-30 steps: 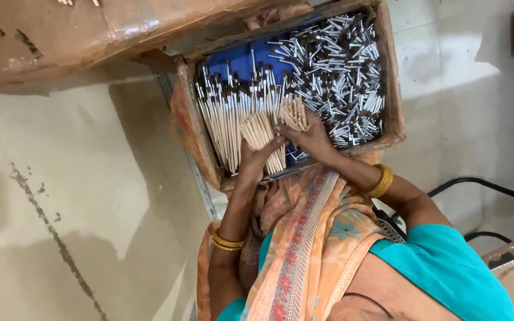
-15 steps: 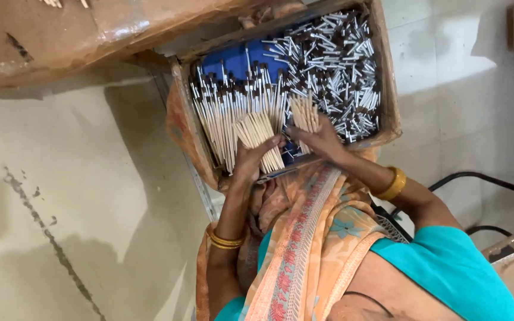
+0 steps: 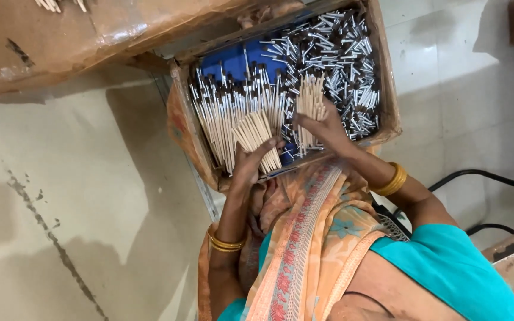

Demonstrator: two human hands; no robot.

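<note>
The left hand (image 3: 251, 163) is closed around a bunch of small paintbrushes (image 3: 257, 135) over the cardboard box (image 3: 388, 101). The right hand (image 3: 322, 128) grips a second bunch of brushes (image 3: 310, 104) just beside it

Both hands hold bundles of pale brush handles (image 3: 257, 134) over a cardboard box (image 3: 181, 128) of brushes.

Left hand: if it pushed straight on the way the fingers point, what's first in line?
Likely the row of pale wooden sticks in the cardboard box; the left hand already grips a bundle aimed that way. Depth unclear.
</note>
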